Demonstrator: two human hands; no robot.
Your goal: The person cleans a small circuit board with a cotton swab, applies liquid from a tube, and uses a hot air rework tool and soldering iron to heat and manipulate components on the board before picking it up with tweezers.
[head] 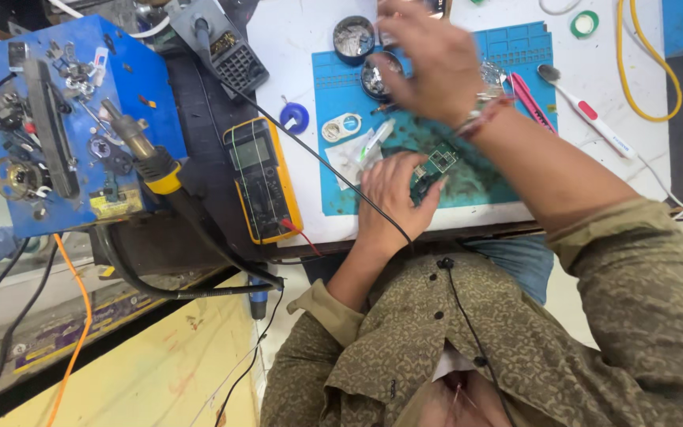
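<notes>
My left hand (pixel 393 202) rests at the near edge of a blue work mat (pixel 515 47) and is shut on a small green circuit board (pixel 439 162), pinning it to the mat. My right hand (pixel 428 63) is raised over the far part of the mat, blurred, fingers spread, with nothing seen in it. It hovers beside a round metal tin of small parts (pixel 371 79); a second tin (pixel 353 38) stands just behind. A thread bracelet circles the right wrist. A syringe-like tube (pixel 375 141) lies on white paper next to my left hand.
A yellow multimeter (pixel 262 178) lies left of the mat, its black lead crossing the table. A blue hot-air station (pixel 65 119) with its nozzle handle (pixel 148 154) stands far left. Pink tweezers (pixel 527 95), a white brush (pixel 594 119) and a yellow cable (pixel 642 71) lie at right.
</notes>
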